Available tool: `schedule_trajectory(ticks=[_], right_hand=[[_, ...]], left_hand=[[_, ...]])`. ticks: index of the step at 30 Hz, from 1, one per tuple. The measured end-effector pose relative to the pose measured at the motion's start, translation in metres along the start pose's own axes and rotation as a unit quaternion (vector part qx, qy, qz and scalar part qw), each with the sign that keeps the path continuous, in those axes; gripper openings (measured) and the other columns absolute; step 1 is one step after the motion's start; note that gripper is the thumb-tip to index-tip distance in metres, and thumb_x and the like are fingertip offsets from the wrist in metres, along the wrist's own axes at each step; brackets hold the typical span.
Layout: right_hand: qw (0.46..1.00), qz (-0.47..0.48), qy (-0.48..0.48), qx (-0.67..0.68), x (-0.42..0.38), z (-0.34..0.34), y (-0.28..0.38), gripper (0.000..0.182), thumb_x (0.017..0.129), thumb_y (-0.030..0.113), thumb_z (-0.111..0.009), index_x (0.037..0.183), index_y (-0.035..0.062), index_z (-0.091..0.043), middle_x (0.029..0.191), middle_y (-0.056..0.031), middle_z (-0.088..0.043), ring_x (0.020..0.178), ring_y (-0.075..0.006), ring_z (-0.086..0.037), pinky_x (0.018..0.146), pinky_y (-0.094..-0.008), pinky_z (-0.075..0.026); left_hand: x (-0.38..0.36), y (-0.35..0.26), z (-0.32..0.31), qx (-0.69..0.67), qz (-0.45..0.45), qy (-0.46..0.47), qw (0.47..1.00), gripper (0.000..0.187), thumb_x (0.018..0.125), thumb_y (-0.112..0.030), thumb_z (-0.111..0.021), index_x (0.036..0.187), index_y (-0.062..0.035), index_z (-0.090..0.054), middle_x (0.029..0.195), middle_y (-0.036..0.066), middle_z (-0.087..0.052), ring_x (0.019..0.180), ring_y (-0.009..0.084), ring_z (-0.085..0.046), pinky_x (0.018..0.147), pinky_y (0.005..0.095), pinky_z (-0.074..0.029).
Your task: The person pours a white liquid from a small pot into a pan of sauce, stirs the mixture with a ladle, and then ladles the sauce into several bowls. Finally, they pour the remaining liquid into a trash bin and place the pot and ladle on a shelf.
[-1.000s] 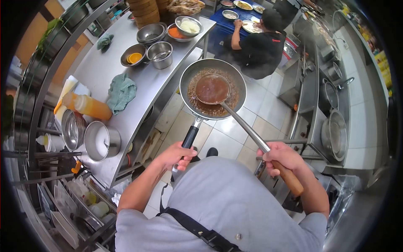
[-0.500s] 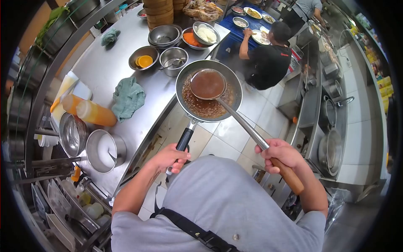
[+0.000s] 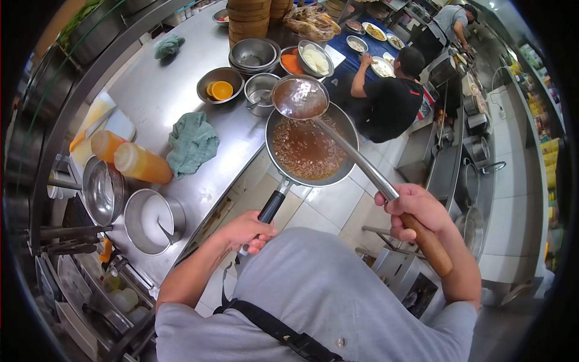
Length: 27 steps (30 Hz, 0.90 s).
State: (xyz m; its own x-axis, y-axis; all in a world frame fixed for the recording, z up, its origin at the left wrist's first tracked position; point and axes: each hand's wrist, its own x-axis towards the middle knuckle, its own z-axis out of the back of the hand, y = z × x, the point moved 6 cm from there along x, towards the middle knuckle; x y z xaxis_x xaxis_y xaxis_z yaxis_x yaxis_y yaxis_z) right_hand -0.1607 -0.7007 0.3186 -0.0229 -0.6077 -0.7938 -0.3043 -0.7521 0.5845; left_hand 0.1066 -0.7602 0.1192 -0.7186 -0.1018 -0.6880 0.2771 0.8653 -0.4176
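Note:
My left hand [image 3: 248, 231] is closed around the black handle of a frying pan [image 3: 354, 140], held out in front of my body. Brown sauce with small minced bits [image 3: 307, 151] covers the pan's bottom. In my right hand [image 3: 413, 208] is a long steel ladle [image 3: 369, 168], gripped where the metal shaft meets its wooden handle. The round ladle bowl [image 3: 300, 98] is over the pan's far left rim, with glistening brown liquid in it.
To the left is a steel worktable [image 3: 129, 78] with a green cloth [image 3: 193, 143], orange squeeze bottles [image 3: 145, 163], a steel pot [image 3: 154, 220], a bowl of orange halves [image 3: 220, 90] and bamboo steamers [image 3: 249, 21]. A person in black [image 3: 386, 102] is ahead, beside plates of food.
The ladle bowl has moved from over the sauce to the pan's far left rim, uncovering more sauce. The pan sits slightly further right and lower in view.

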Motion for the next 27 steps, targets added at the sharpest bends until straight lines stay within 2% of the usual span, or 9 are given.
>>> schedule_trajectory(ticks=[13,15,22,24,27], right_hand=[[0.991,0.060,-0.018,-0.119,0.062,-0.027,0.044,0.011,0.082,0.004,-0.058,0.093,0.0033,-0.056,0.060,-0.0028,-0.047,0.042,-0.0137,-0.046,0.039,-0.0279,-0.036],[0.986,0.084,-0.010,-0.147,0.072,-0.024,0.044,0.010,0.087,0.011,-0.061,0.090,0.0035,-0.055,0.064,-0.0036,-0.050,0.045,-0.0125,-0.048,0.044,-0.0287,-0.043],[0.968,0.132,-0.027,-0.213,0.094,-0.022,0.034,0.007,0.085,0.006,-0.057,0.089,0.0009,-0.053,0.065,-0.0044,-0.051,0.045,-0.0132,-0.053,0.042,-0.0300,-0.044],[0.952,0.162,-0.064,-0.253,0.098,-0.022,0.029,0.014,0.081,0.001,-0.055,0.094,0.0003,-0.051,0.066,-0.0047,-0.050,0.042,-0.0138,-0.051,0.040,-0.0301,-0.043],[0.934,0.180,-0.083,-0.297,0.105,-0.021,0.015,0.014,0.083,0.003,-0.054,0.096,-0.0009,-0.051,0.068,-0.0062,-0.051,0.043,-0.0135,-0.053,0.041,-0.0305,-0.043]], left_hand=[[0.005,0.001,0.002,0.005,0.000,0.007,1.000,0.028,0.088,-0.008,-0.068,0.072,-0.0073,-0.046,0.061,0.000,-0.045,0.042,0.0076,-0.044,0.035,0.0264,-0.038],[0.004,0.000,0.001,0.005,0.001,0.006,1.000,0.027,0.089,-0.008,-0.068,0.072,-0.0074,-0.046,0.061,0.000,-0.045,0.042,0.0076,-0.044,0.035,0.0264,-0.038],[0.003,0.000,-0.002,-0.001,0.006,0.004,1.000,0.026,0.089,-0.009,-0.068,0.076,-0.0084,-0.045,0.062,-0.001,-0.045,0.043,0.0068,-0.043,0.035,0.0257,-0.037],[0.002,0.000,-0.002,0.000,0.005,0.003,1.000,0.026,0.090,-0.009,-0.068,0.076,-0.0085,-0.045,0.062,-0.001,-0.045,0.043,0.0067,-0.043,0.035,0.0255,-0.037],[0.002,0.000,-0.004,-0.001,0.005,-0.001,1.000,0.026,0.090,-0.009,-0.067,0.076,-0.0087,-0.045,0.062,-0.001,-0.044,0.043,0.0064,-0.042,0.035,0.0251,-0.037]])
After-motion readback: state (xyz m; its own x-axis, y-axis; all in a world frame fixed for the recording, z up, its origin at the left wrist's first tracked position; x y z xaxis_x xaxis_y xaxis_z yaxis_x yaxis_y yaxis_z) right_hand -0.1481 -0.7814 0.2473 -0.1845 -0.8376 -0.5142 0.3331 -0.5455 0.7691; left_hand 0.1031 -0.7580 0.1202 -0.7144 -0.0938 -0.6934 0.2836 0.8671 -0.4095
